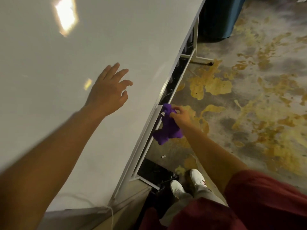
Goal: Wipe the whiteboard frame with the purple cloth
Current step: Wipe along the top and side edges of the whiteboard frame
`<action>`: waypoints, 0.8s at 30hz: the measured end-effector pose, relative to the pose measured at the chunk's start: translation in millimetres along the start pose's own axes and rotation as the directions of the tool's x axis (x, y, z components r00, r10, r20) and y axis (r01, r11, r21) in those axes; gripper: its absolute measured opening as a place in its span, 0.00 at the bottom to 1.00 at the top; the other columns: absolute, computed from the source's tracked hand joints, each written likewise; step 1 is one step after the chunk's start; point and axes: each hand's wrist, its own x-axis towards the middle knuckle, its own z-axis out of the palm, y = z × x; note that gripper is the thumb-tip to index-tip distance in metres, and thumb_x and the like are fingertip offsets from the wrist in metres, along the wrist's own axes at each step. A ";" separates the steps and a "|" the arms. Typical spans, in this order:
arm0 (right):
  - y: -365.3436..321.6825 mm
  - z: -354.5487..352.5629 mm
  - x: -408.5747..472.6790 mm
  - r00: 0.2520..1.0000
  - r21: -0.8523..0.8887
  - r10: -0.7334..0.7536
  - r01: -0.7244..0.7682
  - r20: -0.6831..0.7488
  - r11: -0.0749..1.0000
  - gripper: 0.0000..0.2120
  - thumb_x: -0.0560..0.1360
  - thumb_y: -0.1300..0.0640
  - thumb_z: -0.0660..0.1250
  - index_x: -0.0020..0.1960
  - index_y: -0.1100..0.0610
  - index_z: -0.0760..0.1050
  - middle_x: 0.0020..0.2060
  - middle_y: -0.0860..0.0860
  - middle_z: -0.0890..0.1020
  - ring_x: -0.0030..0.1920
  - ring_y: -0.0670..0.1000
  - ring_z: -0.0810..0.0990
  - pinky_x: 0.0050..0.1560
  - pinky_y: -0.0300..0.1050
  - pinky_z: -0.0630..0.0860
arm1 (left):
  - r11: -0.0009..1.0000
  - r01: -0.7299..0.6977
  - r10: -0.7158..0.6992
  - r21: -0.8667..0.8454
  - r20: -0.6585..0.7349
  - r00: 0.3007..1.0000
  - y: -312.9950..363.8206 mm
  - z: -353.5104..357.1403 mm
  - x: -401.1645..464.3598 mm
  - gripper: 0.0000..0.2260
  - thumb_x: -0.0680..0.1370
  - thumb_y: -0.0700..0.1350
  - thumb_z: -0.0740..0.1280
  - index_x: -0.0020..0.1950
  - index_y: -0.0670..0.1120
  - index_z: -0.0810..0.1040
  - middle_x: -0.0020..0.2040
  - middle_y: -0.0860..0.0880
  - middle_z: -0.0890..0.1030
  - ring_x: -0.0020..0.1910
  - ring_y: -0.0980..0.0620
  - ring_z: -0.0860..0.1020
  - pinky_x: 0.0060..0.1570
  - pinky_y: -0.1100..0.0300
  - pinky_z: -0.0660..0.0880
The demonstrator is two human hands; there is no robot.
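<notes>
Hands (109,87) (180,116) over whiteboard (49,55), mottled floor (249,97)

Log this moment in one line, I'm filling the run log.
right hand grips purple cloth | cloth at whiteboard frame bottom edge | left hand open by board

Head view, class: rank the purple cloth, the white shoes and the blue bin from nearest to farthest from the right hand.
1. Purple cloth: gripped in the right hand, at the whiteboard's lower edge.
2. White shoes: on the floor below.
3. Blue bin: top, beyond the stand.
</notes>
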 end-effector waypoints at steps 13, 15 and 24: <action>-28.1 58.2 -7.8 0.942 0.539 0.209 -0.322 0.261 0.778 0.23 0.79 0.47 0.64 0.74 0.45 0.68 0.69 0.52 0.73 0.68 0.56 0.72 0.69 0.57 0.68 | 0.971 0.106 -0.100 0.213 -0.039 0.994 15.5 1.4 -20.1 0.19 0.84 0.52 0.60 0.73 0.48 0.78 0.82 0.43 0.68 0.85 0.38 0.59 0.83 0.36 0.55; -20.1 59.5 -10.2 0.948 0.504 0.198 -0.302 0.251 0.809 0.21 0.81 0.49 0.63 0.73 0.45 0.67 0.69 0.52 0.72 0.68 0.57 0.71 0.70 0.57 0.67 | 0.939 0.164 -0.148 0.302 -0.075 0.986 12.7 2.8 -43.6 0.23 0.83 0.55 0.55 0.74 0.49 0.76 0.84 0.43 0.65 0.85 0.37 0.57 0.83 0.35 0.53; 23.4 80.0 -48.6 0.922 0.333 0.245 -0.341 0.299 0.879 0.25 0.79 0.48 0.66 0.74 0.42 0.65 0.64 0.54 0.76 0.62 0.58 0.76 0.67 0.61 0.71 | 0.846 0.325 -0.299 0.422 -0.128 0.945 11.1 2.5 -129.0 0.25 0.82 0.51 0.55 0.79 0.47 0.70 0.87 0.42 0.56 0.86 0.35 0.51 0.84 0.35 0.48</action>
